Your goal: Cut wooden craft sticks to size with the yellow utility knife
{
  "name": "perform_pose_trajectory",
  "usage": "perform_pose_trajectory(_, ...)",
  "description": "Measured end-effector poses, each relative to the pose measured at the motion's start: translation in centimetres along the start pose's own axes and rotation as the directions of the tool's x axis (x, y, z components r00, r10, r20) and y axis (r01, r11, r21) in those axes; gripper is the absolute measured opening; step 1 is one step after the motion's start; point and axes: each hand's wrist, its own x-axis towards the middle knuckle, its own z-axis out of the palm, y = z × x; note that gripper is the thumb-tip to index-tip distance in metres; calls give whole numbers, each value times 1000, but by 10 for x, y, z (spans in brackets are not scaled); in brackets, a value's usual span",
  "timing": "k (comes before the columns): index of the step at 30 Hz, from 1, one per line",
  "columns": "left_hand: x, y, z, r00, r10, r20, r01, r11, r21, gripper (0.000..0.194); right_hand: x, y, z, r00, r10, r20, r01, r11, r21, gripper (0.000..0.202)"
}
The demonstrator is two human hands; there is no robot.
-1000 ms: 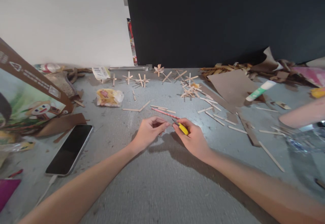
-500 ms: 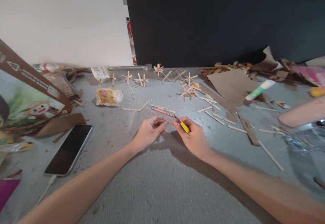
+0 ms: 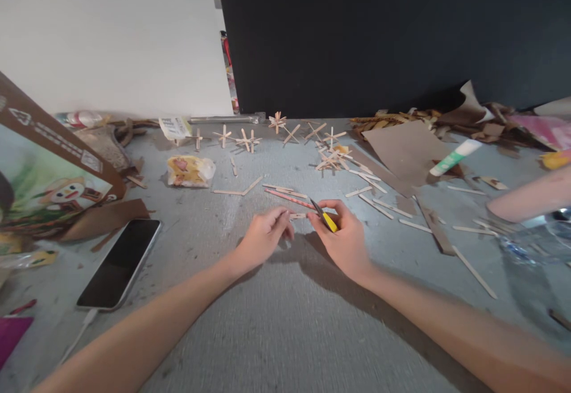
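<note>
Fingers pressed together, my left hand (image 3: 264, 235) pinches one end of a small wooden stick (image 3: 298, 216) at the middle of the table. The stick's other end is between the fingertips of my right hand (image 3: 342, 239). A yellow and black cutter (image 3: 329, 220) is also gripped in my right hand, its dark tip pointing up and away. Just beyond the hands lie a red patterned strip (image 3: 288, 197) and pale wooden sticks (image 3: 285, 191). Crossed-stick pieces (image 3: 291, 134) stand farther back.
A phone (image 3: 119, 263) with a cable lies at left, beside a printed box (image 3: 66, 173). A wrapped snack (image 3: 190, 171) is behind it. On the right are cardboard (image 3: 404, 152), a green-white tube (image 3: 455, 157), loose sticks and another person's arm (image 3: 530, 194).
The cutter in my right hand has turned more upright. The small stick between my hands shows more of its length, and my left fingers have shifted slightly.
</note>
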Motion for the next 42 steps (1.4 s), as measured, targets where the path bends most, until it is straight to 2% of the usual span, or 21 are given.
perform_pose_trajectory(4,-1,-1,2,1000,19,24,-20,998,63,32,-6,4,-2,987,-144,73,151,984,-98,32)
perform_pose_trajectory(7,-2,-1,3,1000,1,22,-3,995,101,33,-7,6,-3,973,-182,142,199,973,-121,23)
perform_pose_trajectory(15,-7,1,1,991,104,85,-117,979,169,31,-6,8,-2,976,-167,139,181,979,-95,24)
perform_pose_trajectory(23,-8,5,0,986,109,124,-130,976,175,33,-6,10,-3,971,-178,161,193,977,-85,21)
perform_pose_trajectory(32,-9,6,0,988,105,115,-124,978,168,30,-5,14,0,969,-152,195,178,976,-125,24)
perform_pose_trajectory(36,-7,1,1,994,79,71,-88,986,143,32,-5,14,-1,957,-174,231,201,974,-100,21)
perform_pose_trajectory(39,-5,-3,1,998,59,-26,-56,993,103,31,-7,14,-1,951,-180,250,203,977,-71,20)
perform_pose_trajectory(42,-3,-3,1,992,56,-117,-52,998,42,31,-8,16,-1,963,-178,202,189,981,-40,25)
